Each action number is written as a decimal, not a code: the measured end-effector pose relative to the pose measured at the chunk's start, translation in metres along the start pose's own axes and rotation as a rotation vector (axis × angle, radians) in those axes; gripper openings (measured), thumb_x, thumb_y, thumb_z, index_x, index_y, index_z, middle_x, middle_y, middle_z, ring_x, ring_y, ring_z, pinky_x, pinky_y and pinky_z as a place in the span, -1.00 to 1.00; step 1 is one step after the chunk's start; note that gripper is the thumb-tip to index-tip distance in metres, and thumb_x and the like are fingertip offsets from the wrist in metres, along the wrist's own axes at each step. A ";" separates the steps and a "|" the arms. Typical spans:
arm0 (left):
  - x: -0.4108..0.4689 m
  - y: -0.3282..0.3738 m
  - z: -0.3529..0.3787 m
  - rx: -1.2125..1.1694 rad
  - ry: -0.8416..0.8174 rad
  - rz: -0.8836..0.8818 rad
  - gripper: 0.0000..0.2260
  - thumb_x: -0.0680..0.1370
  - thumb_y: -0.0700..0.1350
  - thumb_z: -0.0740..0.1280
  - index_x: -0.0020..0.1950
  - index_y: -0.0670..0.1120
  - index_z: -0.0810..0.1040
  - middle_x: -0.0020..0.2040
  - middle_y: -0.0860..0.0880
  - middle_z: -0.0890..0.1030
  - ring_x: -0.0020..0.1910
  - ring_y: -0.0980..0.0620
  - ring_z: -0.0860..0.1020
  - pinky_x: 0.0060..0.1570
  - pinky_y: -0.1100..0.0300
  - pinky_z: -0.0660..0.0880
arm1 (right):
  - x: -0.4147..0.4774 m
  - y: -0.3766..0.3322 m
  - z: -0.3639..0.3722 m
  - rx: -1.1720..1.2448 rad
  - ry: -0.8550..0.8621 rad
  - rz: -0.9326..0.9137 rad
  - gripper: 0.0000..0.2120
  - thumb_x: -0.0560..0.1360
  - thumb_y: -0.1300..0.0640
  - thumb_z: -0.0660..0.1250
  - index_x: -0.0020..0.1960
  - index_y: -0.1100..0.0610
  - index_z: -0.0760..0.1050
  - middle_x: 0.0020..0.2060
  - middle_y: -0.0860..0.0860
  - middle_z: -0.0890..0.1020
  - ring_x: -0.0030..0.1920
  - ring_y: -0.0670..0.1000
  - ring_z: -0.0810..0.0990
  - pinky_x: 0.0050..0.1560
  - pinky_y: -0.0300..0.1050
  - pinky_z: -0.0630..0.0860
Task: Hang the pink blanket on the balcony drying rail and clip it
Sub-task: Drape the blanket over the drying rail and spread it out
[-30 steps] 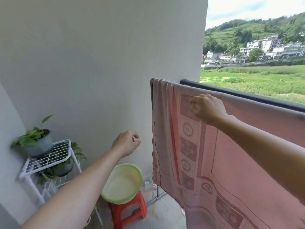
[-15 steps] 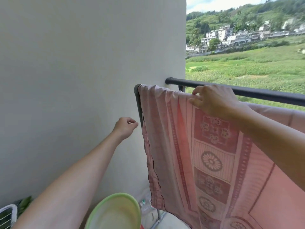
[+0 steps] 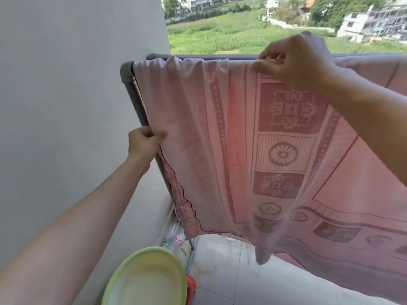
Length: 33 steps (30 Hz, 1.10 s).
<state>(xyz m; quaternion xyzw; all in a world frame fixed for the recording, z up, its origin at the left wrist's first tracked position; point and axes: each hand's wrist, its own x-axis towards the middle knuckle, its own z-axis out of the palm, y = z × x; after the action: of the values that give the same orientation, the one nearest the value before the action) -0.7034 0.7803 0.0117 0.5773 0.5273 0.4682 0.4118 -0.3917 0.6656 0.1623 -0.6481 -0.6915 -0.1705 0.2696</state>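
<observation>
Left hand: the left hand (image 3: 143, 142) pinches the side hem of the pink blanket (image 3: 284, 150), thumb on the front of the cloth and fingers curled behind it, right against the grey corner post.
Right hand: the right hand (image 3: 293, 62) is higher up and to the right of the left hand, with curled fingers gripping the blanket's top fold where it crosses the rail.
Pink blanket: it is draped over the drying rail (image 3: 198, 56) and hangs down between and below both hands. The cloth is bunched in gathers along the top between the corner post and the right hand. Its patterned border runs down beneath the right hand, and its lower corner hangs loose above the floor.
Drying rail: a dark bar, bare for a short stretch just left of the right hand. It bends down at the corner into the post beside the left hand.
Below the left forearm: a green basin (image 3: 145, 280) sits on a red stool (image 3: 190, 287).
Under the left hand, by the post's foot: plastic bottles (image 3: 176, 238) on the tiled floor (image 3: 231, 271).
Left of the left hand: a plain wall (image 3: 77, 84).
Beyond the right hand: a green field (image 3: 220, 34) and buildings.
</observation>
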 end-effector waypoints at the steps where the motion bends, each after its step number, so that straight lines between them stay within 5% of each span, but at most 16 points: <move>1: -0.007 -0.006 -0.008 0.021 -0.051 -0.010 -0.89 0.45 -0.24 0.47 -0.22 -0.16 0.57 -0.29 -0.05 0.58 -0.44 0.20 0.53 -0.35 0.35 0.48 | -0.002 -0.004 -0.002 0.014 0.002 0.021 -0.57 0.49 -0.30 0.28 0.11 0.00 0.64 -0.09 0.04 0.71 -0.09 0.09 0.65 0.01 0.08 0.58; 4: -0.017 -0.022 -0.043 0.052 -0.179 -0.013 -0.85 0.43 -0.26 0.49 -0.20 -0.29 0.55 -0.24 -0.19 0.61 -0.32 -0.03 0.58 -0.16 0.12 0.61 | -0.003 -0.014 -0.005 0.072 0.039 0.088 -0.65 0.48 -0.19 0.37 0.11 0.01 0.65 -0.03 0.05 0.71 -0.03 0.06 0.66 0.03 0.01 0.55; 7: -0.021 -0.035 -0.087 0.140 -0.206 0.015 -0.84 0.43 -0.33 0.47 -0.17 -0.39 0.53 -0.26 -0.22 0.61 -0.35 -0.03 0.58 -0.22 0.10 0.63 | -0.003 -0.023 0.000 0.104 0.113 0.121 -0.69 0.49 -0.11 0.40 0.09 0.07 0.66 -0.02 0.04 0.71 -0.01 0.04 0.66 0.00 -0.09 0.51; 13: -0.015 -0.068 -0.115 0.322 -0.184 -0.028 -0.79 0.37 -0.23 0.54 -0.29 -0.25 0.53 -0.32 -0.26 0.58 -0.33 -0.05 0.51 -0.16 -0.14 0.56 | -0.010 -0.027 -0.021 0.094 0.297 0.180 -0.73 0.53 -0.09 0.35 0.09 0.04 0.66 -0.07 -0.05 0.70 -0.12 -0.05 0.62 -0.10 -0.15 0.48; 19: -0.011 -0.086 -0.086 0.537 -0.086 -0.093 -0.84 0.39 -0.23 0.49 -0.29 -0.25 0.54 -0.29 -0.20 0.61 -0.25 -0.15 0.56 -0.29 0.12 0.39 | -0.056 -0.027 -0.001 0.004 0.128 0.008 -0.80 0.52 -0.05 0.37 -0.07 0.05 0.69 -0.08 -0.05 0.70 -0.06 0.04 0.63 -0.14 0.04 0.56; 22: 0.001 -0.056 -0.076 0.366 -0.168 -0.155 -0.93 0.44 -0.28 0.43 -0.18 -0.20 0.56 -0.20 -0.13 0.60 -0.23 -0.08 0.53 -0.29 0.19 0.38 | -0.051 -0.025 -0.014 -0.028 0.063 0.017 -0.76 0.51 -0.12 0.35 0.03 0.00 0.66 0.04 -0.07 0.67 0.04 0.04 0.59 -0.02 0.07 0.54; 25: 0.021 0.002 -0.055 0.002 -0.123 -0.074 -0.81 0.49 -0.16 0.42 0.06 -0.20 0.56 -0.09 -0.10 0.61 -0.19 0.00 0.56 -0.22 0.20 0.45 | -0.035 -0.020 -0.019 -0.067 0.053 0.073 -0.60 0.50 -0.20 0.32 0.21 0.01 0.59 0.15 0.01 0.63 0.11 0.09 0.55 -0.01 -0.04 0.40; 30: 0.049 0.080 -0.035 -0.253 0.014 0.082 -0.68 0.42 0.10 0.48 -0.20 -0.15 0.55 -0.27 -0.05 0.48 -0.32 0.04 0.45 -0.30 0.18 0.45 | -0.006 -0.028 -0.005 0.047 -0.039 0.167 -0.52 0.51 -0.29 0.23 0.22 0.03 0.56 0.14 0.02 0.65 0.06 0.06 0.62 0.01 0.01 0.56; 33: 0.061 0.098 -0.034 -0.259 0.077 0.100 -0.79 0.48 -0.06 0.47 -0.27 -0.15 0.58 -0.32 0.03 0.52 -0.36 0.12 0.46 -0.39 0.36 0.41 | 0.004 -0.034 0.011 0.062 -0.091 0.215 -0.56 0.50 -0.34 0.20 0.13 -0.07 0.60 0.03 -0.03 0.69 -0.05 0.05 0.64 -0.06 0.03 0.60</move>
<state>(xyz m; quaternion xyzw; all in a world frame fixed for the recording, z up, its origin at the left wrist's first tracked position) -0.7145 0.8298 0.1206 0.5263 0.4484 0.5742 0.4384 -0.4266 0.6721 0.1594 -0.7171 -0.6344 -0.0893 0.2744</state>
